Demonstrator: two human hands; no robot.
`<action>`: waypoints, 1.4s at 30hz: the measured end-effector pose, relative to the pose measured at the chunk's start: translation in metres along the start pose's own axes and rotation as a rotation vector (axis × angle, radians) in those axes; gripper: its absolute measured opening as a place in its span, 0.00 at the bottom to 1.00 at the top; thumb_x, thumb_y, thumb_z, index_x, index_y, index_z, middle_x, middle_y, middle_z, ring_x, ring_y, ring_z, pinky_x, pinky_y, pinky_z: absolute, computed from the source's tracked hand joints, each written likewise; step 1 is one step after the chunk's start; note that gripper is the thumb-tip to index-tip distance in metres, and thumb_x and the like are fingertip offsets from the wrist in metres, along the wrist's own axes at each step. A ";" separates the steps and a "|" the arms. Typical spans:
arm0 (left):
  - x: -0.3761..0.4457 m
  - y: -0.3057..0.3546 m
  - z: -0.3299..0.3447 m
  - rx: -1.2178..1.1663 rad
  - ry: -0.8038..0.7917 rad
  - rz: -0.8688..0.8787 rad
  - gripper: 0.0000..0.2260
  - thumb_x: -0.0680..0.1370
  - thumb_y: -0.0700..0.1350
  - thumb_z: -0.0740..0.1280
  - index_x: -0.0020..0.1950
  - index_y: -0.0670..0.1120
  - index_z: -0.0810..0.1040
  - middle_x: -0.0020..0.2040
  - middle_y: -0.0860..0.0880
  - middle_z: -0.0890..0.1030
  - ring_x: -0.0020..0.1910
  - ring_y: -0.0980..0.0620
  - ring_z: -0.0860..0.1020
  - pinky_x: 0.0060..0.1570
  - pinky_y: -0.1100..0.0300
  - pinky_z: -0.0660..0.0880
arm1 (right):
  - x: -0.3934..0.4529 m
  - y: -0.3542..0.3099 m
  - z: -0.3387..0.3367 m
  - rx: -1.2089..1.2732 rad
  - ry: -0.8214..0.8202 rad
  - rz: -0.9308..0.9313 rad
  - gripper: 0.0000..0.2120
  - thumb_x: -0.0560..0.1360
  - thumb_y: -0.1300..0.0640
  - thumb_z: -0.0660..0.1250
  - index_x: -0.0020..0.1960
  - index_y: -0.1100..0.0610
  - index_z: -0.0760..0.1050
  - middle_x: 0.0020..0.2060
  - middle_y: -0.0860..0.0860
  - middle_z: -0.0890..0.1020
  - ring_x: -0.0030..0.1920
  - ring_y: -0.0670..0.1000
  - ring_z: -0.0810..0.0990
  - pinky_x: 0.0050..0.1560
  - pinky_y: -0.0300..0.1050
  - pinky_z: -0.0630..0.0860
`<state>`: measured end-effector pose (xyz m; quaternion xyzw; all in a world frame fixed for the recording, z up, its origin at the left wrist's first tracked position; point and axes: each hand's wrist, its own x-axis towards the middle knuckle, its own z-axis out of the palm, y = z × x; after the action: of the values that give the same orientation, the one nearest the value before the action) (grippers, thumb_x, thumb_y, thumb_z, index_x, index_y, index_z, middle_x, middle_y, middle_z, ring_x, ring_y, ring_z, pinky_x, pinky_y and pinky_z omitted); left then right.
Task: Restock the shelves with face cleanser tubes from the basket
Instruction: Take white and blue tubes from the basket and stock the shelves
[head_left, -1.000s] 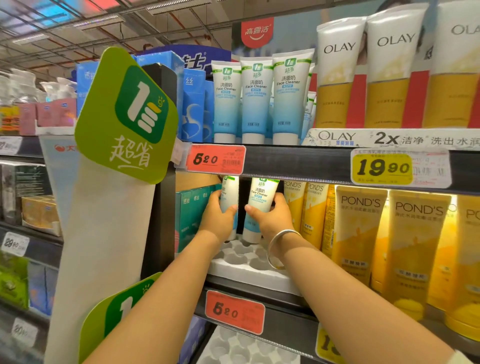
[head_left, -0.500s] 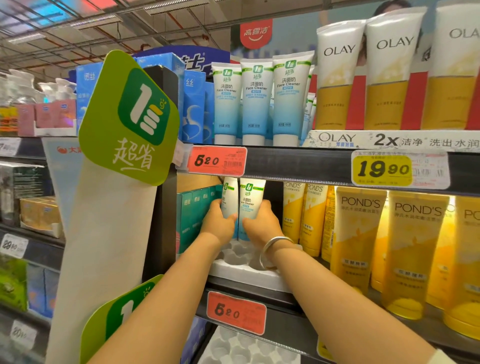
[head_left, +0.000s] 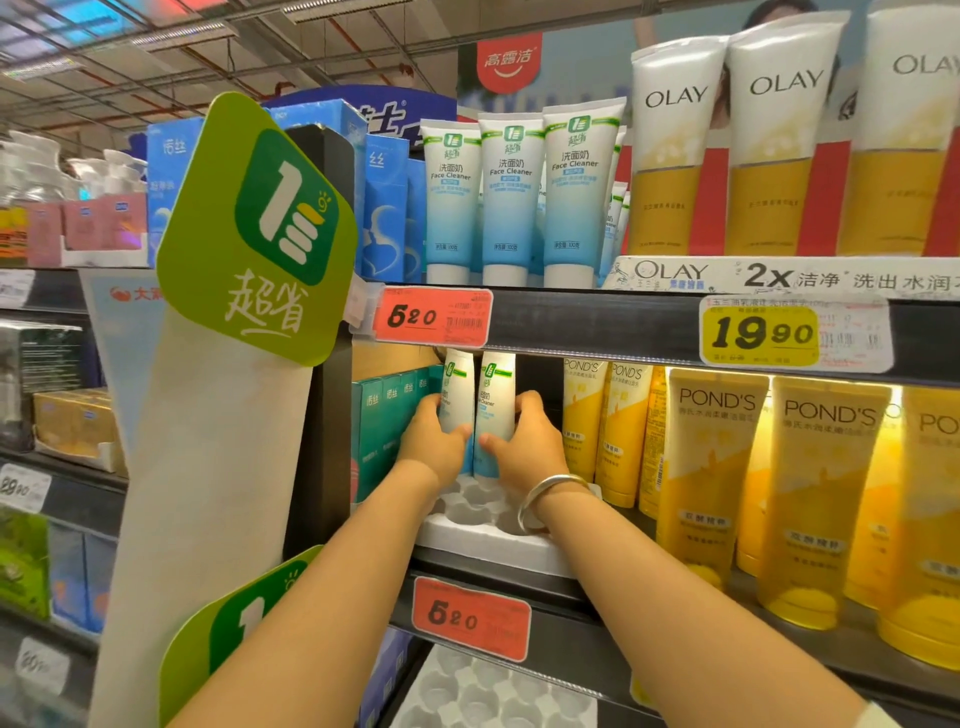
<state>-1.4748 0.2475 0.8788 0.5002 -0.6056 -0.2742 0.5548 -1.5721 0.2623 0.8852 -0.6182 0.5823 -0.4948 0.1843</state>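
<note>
The upper shelf edge hid the tops of both face cleanser tubes, and the hands covered their lower ends. The left hand (head_left: 434, 447) gripped the left tube (head_left: 457, 397); the right hand (head_left: 524, 449) gripped the right tube (head_left: 494, 410), the two upright and touching above a white slotted tray (head_left: 483, 530). Teal boxes (head_left: 387, 426) stood just left of the grip, yellow Pond's tubes (head_left: 608, 431) just right.

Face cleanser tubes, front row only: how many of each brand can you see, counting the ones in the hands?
Blue-white Face Cleaner on the top shelf: 3
Blue-white Face Cleaner held, one in the left hand, one in the right hand: 2
Olay: 3
Pond's: 5, one partly cut off
Total: 13
</note>
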 end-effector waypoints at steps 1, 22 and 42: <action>0.000 0.000 0.000 0.005 -0.002 0.002 0.18 0.77 0.37 0.63 0.68 0.41 0.67 0.66 0.41 0.72 0.64 0.43 0.71 0.63 0.49 0.69 | 0.000 0.000 0.000 0.000 -0.005 0.000 0.20 0.73 0.61 0.68 0.61 0.58 0.63 0.60 0.57 0.75 0.60 0.56 0.76 0.58 0.52 0.76; -0.102 0.038 -0.020 -0.162 0.104 -0.060 0.05 0.79 0.40 0.62 0.47 0.49 0.75 0.46 0.49 0.79 0.44 0.54 0.79 0.48 0.58 0.78 | -0.082 -0.013 -0.061 0.351 0.007 0.041 0.04 0.77 0.61 0.61 0.51 0.56 0.73 0.47 0.53 0.79 0.45 0.50 0.81 0.45 0.43 0.79; -0.406 -0.113 -0.006 -0.387 -0.516 -0.712 0.08 0.78 0.39 0.61 0.45 0.49 0.78 0.32 0.54 0.82 0.33 0.56 0.77 0.35 0.63 0.73 | -0.430 0.135 -0.115 0.522 0.028 0.810 0.05 0.79 0.59 0.59 0.54 0.55 0.72 0.40 0.51 0.79 0.39 0.49 0.79 0.40 0.40 0.72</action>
<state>-1.4826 0.5789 0.6187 0.4799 -0.4524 -0.6700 0.3408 -1.6676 0.6563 0.6570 -0.2678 0.6349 -0.5213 0.5034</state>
